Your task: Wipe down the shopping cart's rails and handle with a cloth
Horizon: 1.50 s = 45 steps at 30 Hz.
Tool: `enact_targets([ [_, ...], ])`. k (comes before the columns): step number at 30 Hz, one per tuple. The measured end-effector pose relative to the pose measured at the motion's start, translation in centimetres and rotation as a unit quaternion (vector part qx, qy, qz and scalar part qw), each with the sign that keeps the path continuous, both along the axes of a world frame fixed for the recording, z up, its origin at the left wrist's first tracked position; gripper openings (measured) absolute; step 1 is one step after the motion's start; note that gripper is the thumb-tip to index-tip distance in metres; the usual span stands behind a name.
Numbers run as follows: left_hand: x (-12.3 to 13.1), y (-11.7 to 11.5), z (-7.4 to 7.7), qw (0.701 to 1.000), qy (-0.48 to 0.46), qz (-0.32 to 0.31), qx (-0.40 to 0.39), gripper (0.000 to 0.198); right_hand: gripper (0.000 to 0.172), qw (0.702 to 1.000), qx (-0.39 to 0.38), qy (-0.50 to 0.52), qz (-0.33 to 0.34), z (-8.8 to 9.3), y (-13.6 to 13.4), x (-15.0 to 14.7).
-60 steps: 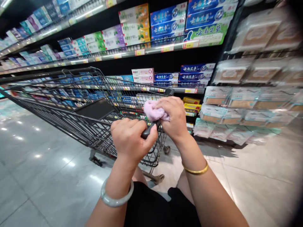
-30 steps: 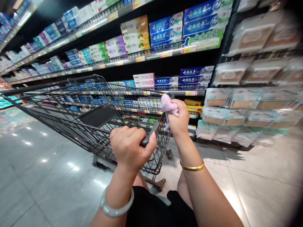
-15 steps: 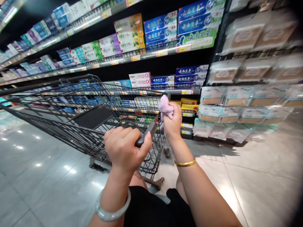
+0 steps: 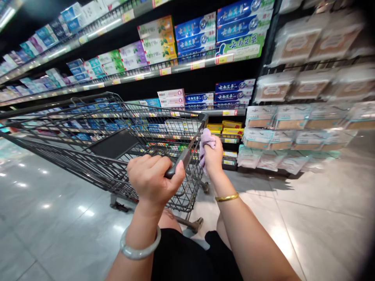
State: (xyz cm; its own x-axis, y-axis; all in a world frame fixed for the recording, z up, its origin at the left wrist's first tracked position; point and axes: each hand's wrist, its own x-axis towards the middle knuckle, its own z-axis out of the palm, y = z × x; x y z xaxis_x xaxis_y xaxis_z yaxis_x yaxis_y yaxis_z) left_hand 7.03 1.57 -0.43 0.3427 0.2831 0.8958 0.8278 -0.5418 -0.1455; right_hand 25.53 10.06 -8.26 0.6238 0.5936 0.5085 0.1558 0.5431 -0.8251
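Note:
My left hand (image 4: 152, 177) is wrapped round the near end of the black handle (image 4: 183, 158) of a shopping cart (image 4: 102, 164). A pale jade bangle circles that wrist. In my right hand (image 4: 214, 156) is a bunched lilac cloth (image 4: 206, 141), held at the right side of the cart, just below its far top corner. Whether the cloth touches the wire there I cannot tell. The right wrist wears a gold bangle. A black flap panel (image 4: 115, 143) lies inside the dark wire basket.
Behind the cart runs a long shelf (image 4: 187, 65) stacked with toothpaste boxes (image 4: 195, 37). Packets on hooks (image 4: 277, 117) hang at the right. The grey tiled floor (image 4: 58, 234) reflects the lights. A cart wheel (image 4: 197, 225) stands close to my legs.
My right hand with the cloth has moved down a little from the cart's top corner, uncovering that corner. My left hand keeps its grip on the handle. The view has shifted slightly.

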Motion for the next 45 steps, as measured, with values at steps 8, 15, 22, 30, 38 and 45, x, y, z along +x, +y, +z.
enact_targets([
  [8, 0.0, 0.4, -0.2, 1.000, 0.002, 0.002, 0.011, 0.036, 0.023, 1.000, 0.021, -0.001, 0.012, 0.6, -1.5, -0.5],
  [15, 0.1, 0.9, -0.2, 1.000, 0.002, -0.005, 0.018, 0.035, 0.025, 0.997, -0.039, 0.035, 0.049, 0.3, -2.0, -0.4],
  [22, 0.2, 1.8, -0.2, 1.000, 0.000, -0.002, 0.007, 0.035, 0.026, 0.996, -0.044, 0.032, 0.068, -0.4, -2.2, -1.0],
  [30, 0.2, 3.2, -0.1, 1.000, -0.009, 0.008, 0.009, 0.036, 0.027, 0.996, -0.022, 0.005, 0.092, 1.0, -3.8, -2.6],
  [38, -0.9, 4.1, -0.1, 1.000, -0.012, -0.001, 0.008, 0.035, 0.021, 0.989, -0.093, 0.055, 0.102, -0.7, -3.0, -3.5],
  [45, -2.2, 4.7, -0.2, 1.000, -0.014, -0.009, -0.006, 0.035, 0.032, 0.986, 0.016, -0.128, 0.107, -0.4, -4.1, -4.5],
])
